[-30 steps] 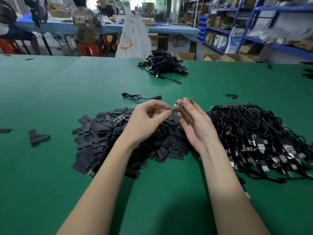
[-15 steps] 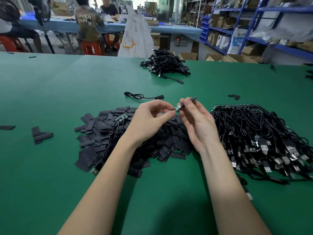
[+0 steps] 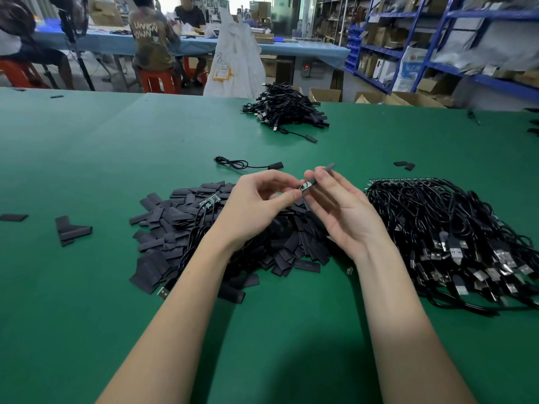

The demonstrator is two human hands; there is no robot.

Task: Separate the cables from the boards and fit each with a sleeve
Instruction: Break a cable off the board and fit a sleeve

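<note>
My left hand (image 3: 256, 205) pinches the small circuit board end of a cable (image 3: 305, 186) between thumb and fingertips. My right hand (image 3: 341, 211) pinches a dark sleeve (image 3: 323, 173) whose lower end sits over the tip of that board. Both hands hover above a heap of flat black sleeves (image 3: 180, 231) on the green table (image 3: 116, 158). A second board end (image 3: 209, 199) with its cable lies on that heap. A large bundle of black USB cables (image 3: 455, 237) still joined to a board strip (image 3: 402, 179) lies to the right.
One sleeved cable (image 3: 248, 164) lies just beyond my hands, and a pile of sleeved cables (image 3: 285, 109) sits farther back. Loose sleeves lie at the left (image 3: 71, 230) and back right (image 3: 404, 165). People sit at a blue table behind; shelves stand at the right.
The sleeve has slid a little further down onto the board end. Both hands stay in the same place over the sleeve heap, and the view has shifted slightly.
</note>
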